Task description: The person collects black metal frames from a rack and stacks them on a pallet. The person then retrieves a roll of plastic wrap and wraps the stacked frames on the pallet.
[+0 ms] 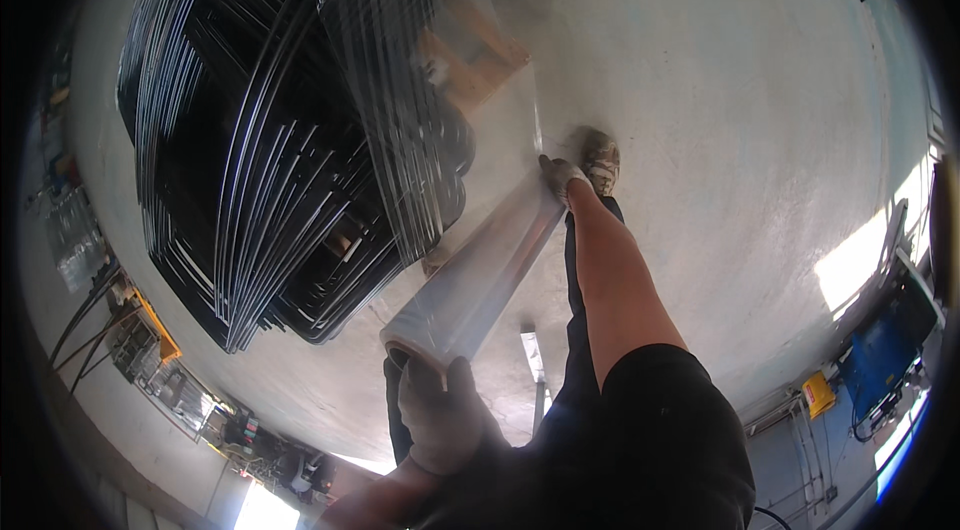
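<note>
A long roll of clear stretch film [482, 272] slants between my two gloved hands. My left hand [440, 420] is closed on its near end, with the thumb up along the roll's edge. My right hand [564, 180] grips the far end at the end of my outstretched arm. From the roll a clear sheet of film [505, 130] runs up to a large stack of black rods or tubular parts [290, 160]. Film seems to cover the stack's right side, where the rods look hazy. What lies under the stack is mostly hidden.
An orange-brown wooden piece [475, 50], perhaps a pallet, shows beneath the film beside the stack. My patterned shoe [601, 162] stands on the grey floor [740, 130]. Racks and equipment [150, 360] line the left edge; a blue machine [885, 355] and a yellow box [819, 395] are at right.
</note>
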The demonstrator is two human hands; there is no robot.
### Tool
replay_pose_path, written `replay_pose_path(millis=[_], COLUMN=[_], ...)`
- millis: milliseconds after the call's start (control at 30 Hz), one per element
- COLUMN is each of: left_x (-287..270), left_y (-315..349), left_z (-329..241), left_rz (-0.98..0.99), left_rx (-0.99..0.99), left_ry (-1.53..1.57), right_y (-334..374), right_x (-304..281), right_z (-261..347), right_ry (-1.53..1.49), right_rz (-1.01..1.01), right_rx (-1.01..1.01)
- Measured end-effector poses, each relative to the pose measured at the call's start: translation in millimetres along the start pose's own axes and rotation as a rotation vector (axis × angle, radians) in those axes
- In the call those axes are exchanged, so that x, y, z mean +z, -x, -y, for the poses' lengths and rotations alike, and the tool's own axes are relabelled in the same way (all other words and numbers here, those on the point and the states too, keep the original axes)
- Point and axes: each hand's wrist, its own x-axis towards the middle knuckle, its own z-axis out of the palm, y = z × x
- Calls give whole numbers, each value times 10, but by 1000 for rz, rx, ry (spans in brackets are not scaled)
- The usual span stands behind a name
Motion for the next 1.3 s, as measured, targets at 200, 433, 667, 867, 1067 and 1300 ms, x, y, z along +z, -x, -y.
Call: replay_pose_path(millis=[200,433,667,867,1067,1300], left_x=[-192,-446,-654,-819,-1253,-1445], left_y=[-59,-97,-134,-159,-478,-572], left_z=[958,1557,1986,2653,3595,4210], left_rz=[-74,-137,-130,-156,-88,-100], left_rx=[213,335,368,485,621,668], left_ry=[47,-18,-63,-208,-374,-222], right_y=[409,104,319,302,523,423], right_x=[918,2119,2581,3335,4335,5070], right_z=[21,-196,-111,-135,191,391], right_ry=[-456,-448,-197,-252,-792,-889], right_rz=[-27,-66,-238,-197,-171,-210], right_rx=[161,139,303,257,175,241])
